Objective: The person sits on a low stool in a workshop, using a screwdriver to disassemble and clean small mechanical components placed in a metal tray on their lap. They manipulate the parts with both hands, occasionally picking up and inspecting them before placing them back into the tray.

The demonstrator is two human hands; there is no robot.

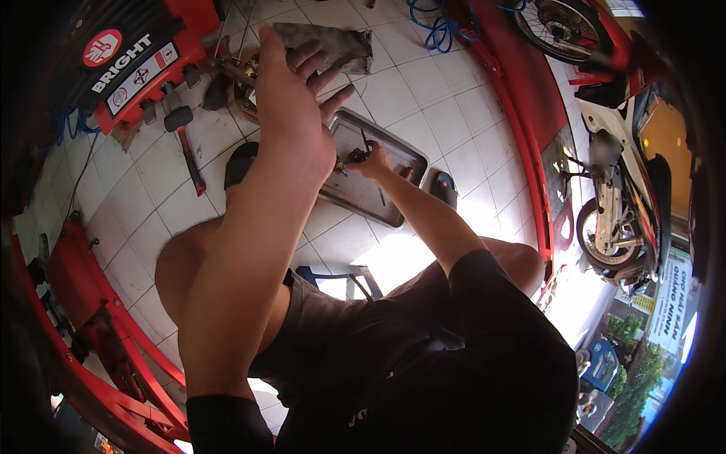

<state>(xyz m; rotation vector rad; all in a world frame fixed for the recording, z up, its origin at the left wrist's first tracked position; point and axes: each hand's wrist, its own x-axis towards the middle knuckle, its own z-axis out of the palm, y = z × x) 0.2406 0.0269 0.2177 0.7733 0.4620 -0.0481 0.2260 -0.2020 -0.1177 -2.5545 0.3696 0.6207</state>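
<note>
Tile floor (412, 91) carries the whole job; red platform (518, 87) bounds it on the right of the frame, red-and-black tool rack (155, 23) upper left. I see a strip of tile from tray to platform, right of centre, with a dark shoe (443, 189) at its lower end.

Left forearm (257, 219) rises up the frame and hides the tray's left end, so I can't call that edge. Metal tray (395, 200) sits just above centre, long axis slanting upper left to lower right, raised rim where visible.

Left grip (291, 87), upper centre: spread wide, nothing in it that I can see, raised toward the camera. Right grip (373, 163) comes in over the tray from lower right, fingers curled closed on a small dark part.

Red cylinder (407, 172) lies in the tray just right of that grip, near the right rim.

Small dark part (355, 156): frame centre, over the tray, at the fingertips' left side. Key relation: right is on it; left hangs up and left. Slim dark rod (364, 138) juts up-frame beside it, leaning slightly left; can't tell if they're joined.
</note>
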